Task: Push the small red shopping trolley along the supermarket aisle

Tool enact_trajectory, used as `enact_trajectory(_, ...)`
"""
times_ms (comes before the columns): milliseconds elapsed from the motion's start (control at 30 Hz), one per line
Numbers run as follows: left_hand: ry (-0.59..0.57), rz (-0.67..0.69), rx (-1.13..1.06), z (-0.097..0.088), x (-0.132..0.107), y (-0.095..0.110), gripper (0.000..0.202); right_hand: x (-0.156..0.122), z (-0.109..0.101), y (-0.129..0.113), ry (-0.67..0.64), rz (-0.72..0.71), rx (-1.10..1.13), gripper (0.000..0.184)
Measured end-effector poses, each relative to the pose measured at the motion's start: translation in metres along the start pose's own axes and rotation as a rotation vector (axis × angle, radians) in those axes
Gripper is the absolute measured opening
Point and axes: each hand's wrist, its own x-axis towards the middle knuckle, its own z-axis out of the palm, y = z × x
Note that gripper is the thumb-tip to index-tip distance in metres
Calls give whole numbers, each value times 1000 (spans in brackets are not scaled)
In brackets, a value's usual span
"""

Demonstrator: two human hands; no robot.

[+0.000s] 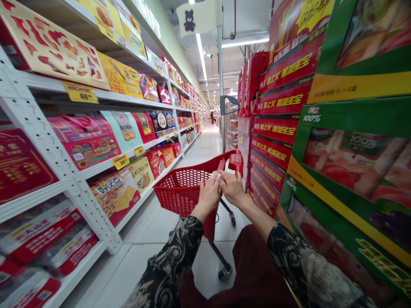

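My left hand [209, 193] and my right hand [231, 187] meet over the rear edge of a red plastic shopping cart [184, 188]. Both hands are closed on a small white thing [217, 175], pinched between the fingertips; I cannot make out what it is. The cart's basket looks empty, and its red handle [235, 161] sticks up just beyond my right hand. Dark patterned sleeves cover both forearms.
I stand in a supermarket aisle with a pale tiled floor [205, 147]. White shelves [96, 169] of boxed snacks with yellow price tags run along the left. Stacked red drink cartons [276, 128] and green juice cartons [349, 171] wall the right. A grey pillar [221, 85] stands ahead.
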Motion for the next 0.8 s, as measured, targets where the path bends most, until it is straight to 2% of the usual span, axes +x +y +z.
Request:
enact_trajectory(100, -126, -6, -24, -7, 12, -4, 49, 0, 0, 2, 1, -5, 17, 37)
enact_trajectory(167, -160, -9, -29, -10, 16, -8, 45, -2, 2, 3, 18, -13, 34, 37)
enact_trajectory(300, -120, -62, -36, -10, 14, -9, 39, -6, 6, 6, 58, -72, 75, 36)
enact_trajectory(567, -53, -74, -31, -6, 11, 2, 36, -7, 2, 18, 97, -132, 154, 41)
enact_trajectory(700, -12, -74, -57, 4, 8, 7, 41, -4, -1, 30, 77, -135, 126, 40)
enact_trajectory(800, 22, -92, -31, 18, -4, 1, 48, -1, -4, 38, 61, -93, 76, 38)
